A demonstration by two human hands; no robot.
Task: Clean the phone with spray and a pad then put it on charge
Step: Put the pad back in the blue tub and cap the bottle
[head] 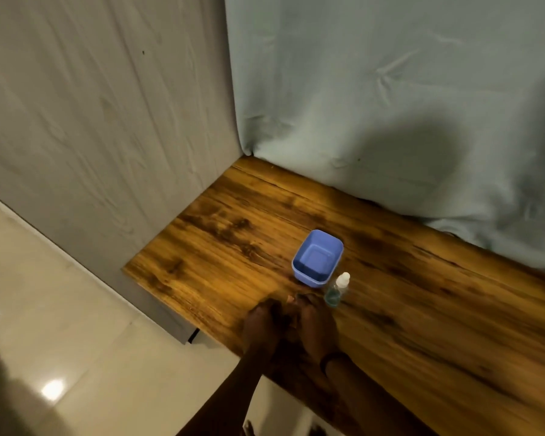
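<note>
Two hands rest side by side on a wooden table [221,240], just in front of a blue tub [297,262], on the side nearest the viewer. The left hand [260,322] and right hand [315,322] lie backs up and nearly touching, with fingertips towards the tub. They are dark and blurred, so it cannot be told whether the fingers lie flat, curl, or hold something small between them. A dark band circles the right wrist.

The tub is a small rectangular plastic box with its open top facing up. Nothing can be made out inside it. A small clear spray bottle [337,291] stands just to the right of the tub's near corner, close to the right hand's fingertips. It is upright on its base, long axis vertical, white cap on top, with blue-green liquid in the lower part. It probably stands there for an easy reach by the right hand.

The phone is not in view, so its position and direction cannot be given. No pad or charger shows either. Judging by this, cleaning has not begun.

Pale cloth hangs behind and to the left of the tub.
</note>
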